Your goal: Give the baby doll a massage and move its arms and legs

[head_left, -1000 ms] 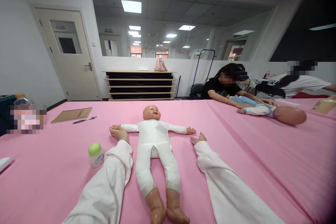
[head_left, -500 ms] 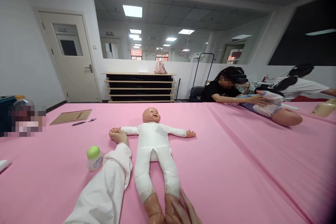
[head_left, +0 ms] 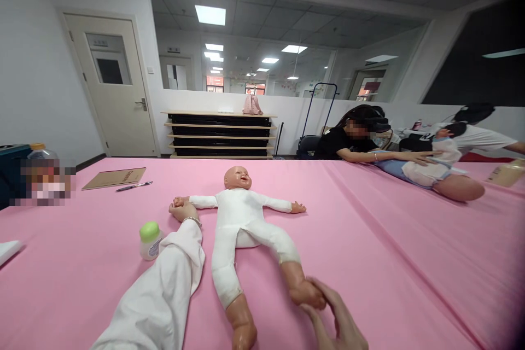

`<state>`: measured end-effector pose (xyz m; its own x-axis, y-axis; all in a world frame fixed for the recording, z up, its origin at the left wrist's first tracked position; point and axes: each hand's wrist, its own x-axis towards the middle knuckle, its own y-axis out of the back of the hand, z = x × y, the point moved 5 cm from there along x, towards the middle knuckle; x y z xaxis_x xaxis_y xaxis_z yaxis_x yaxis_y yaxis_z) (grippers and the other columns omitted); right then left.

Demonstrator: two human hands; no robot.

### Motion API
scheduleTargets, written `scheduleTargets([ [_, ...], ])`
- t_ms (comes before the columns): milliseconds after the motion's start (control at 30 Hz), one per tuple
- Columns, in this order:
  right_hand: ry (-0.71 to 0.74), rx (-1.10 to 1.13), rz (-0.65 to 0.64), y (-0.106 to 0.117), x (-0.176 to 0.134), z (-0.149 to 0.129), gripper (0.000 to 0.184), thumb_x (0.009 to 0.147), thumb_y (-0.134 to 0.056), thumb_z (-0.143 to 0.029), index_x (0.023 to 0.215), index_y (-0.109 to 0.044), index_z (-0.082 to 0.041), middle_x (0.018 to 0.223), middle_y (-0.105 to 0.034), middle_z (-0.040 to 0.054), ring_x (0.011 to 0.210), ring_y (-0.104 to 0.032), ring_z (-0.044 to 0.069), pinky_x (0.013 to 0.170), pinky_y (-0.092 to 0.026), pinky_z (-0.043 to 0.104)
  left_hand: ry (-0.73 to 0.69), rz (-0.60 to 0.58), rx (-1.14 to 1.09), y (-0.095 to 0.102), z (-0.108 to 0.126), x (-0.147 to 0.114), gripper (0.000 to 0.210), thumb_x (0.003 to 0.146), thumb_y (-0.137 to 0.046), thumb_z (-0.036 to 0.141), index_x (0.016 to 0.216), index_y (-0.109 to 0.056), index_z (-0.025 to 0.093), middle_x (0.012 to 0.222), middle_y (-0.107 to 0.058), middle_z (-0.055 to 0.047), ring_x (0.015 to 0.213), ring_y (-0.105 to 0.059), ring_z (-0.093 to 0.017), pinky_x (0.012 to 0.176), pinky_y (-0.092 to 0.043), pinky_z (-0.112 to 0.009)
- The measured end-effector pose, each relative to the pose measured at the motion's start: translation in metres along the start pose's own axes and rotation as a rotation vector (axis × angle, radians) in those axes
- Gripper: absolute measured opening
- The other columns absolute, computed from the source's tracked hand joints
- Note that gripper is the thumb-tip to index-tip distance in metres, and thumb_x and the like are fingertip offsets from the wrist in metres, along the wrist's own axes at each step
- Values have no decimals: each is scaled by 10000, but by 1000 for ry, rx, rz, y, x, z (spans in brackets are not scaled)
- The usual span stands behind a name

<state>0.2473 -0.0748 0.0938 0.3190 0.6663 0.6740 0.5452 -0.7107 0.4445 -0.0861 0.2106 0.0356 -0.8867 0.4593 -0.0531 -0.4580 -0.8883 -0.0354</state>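
Observation:
A baby doll (head_left: pixel 238 216) with a white cloth body and brown plastic head, hands and feet lies on its back, arms spread. My left hand (head_left: pixel 184 211) is closed around the doll's hand at the left, with a beaded bracelet on the wrist and a white sleeve behind it. Thumb and fingers of my right hand (head_left: pixel 336 314) grip the doll's foot at the right, and that leg is swung outward. The other leg lies straight toward me. Beside my left sleeve stands a small jar (head_left: pixel 150 240) with a green lid.
A pink cloth (head_left: pixel 389 284) covers the table. At the far left lie a brown notebook (head_left: pixel 114 177) and a pen (head_left: pixel 134 186). Across the right side, a person in black (head_left: pixel 332 142) handles another doll (head_left: pixel 459 187); a lotion bottle (head_left: pixel 506 173) stands near it.
My right hand has moved right, carrying the doll's foot with it, so the legs are now spread apart. My left hand stays on the doll's hand. The co-worker's doll has shifted slightly right.

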Motion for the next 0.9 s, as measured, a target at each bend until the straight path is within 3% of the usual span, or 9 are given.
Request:
scheduleTargets([
  [100,132,-15,11,8,49,-21,268,806,-512,-336,1044,-541,-215,953,-663,39,828,-649,198,729,-548,289,-69,-71,-26,0,24,2,373,787,-512,209,1135,-391,157,1127,-537,-144,1051,-545,-214,889,-438,-346],
  [233,346,93,-84,-7,106,-60,260,815,-492,-231,1070,-538,-208,976,-659,44,862,-639,185,766,-532,301,-247,-239,-70,-11,70,-7,318,740,-581,183,1053,-525,178,1049,-604,-66,931,-594,-147,845,-464,-266],
  [333,510,140,-248,-37,128,-92,273,817,-446,-145,1069,-532,-208,987,-652,43,894,-621,181,796,-513,326,-510,-513,-43,-32,103,-28,326,701,-603,164,1025,-569,189,1006,-626,-43,859,-602,-145,782,-489,-269],
  [433,686,197,-390,-72,128,-117,323,809,-407,-81,1099,-501,-185,996,-639,56,901,-604,166,783,-509,310,-774,-775,34,-54,123,-55,354,679,-578,99,1021,-584,190,1010,-626,-35,874,-591,-145,775,-489,-260],
  [567,992,142,-520,-115,98,-129,326,805,-367,-38,1082,-509,-134,973,-621,90,938,-565,164,773,-497,284,-1036,-1077,218,-78,124,-88,413,682,-559,79,1063,-593,234,1018,-638,-7,899,-596,-153,821,-474,-267],
  [667,1185,-13,-582,-144,64,-124,250,811,-398,-55,1000,-544,-127,835,-621,73,797,-572,159,651,-501,265,-1265,-1256,277,-86,112,-111,399,729,-550,121,1086,-592,293,1121,-609,22,1025,-563,-161,910,-426,-276],
  [800,1246,-117,-537,-163,40,-116,170,850,-406,-111,866,-572,-136,753,-608,61,718,-572,152,544,-486,248,-1392,-1325,329,-91,86,-126,290,781,-526,178,1038,-627,265,1099,-626,-11,1057,-549,-161,959,-384,-287],
  [900,1209,-23,-529,-154,49,-118,208,851,-391,-98,936,-576,-142,808,-629,63,766,-583,148,608,-513,251,-1354,-1319,284,-92,79,-127,296,783,-522,168,1049,-625,248,1104,-622,-26,1066,-542,-171,977,-370,-312],
])
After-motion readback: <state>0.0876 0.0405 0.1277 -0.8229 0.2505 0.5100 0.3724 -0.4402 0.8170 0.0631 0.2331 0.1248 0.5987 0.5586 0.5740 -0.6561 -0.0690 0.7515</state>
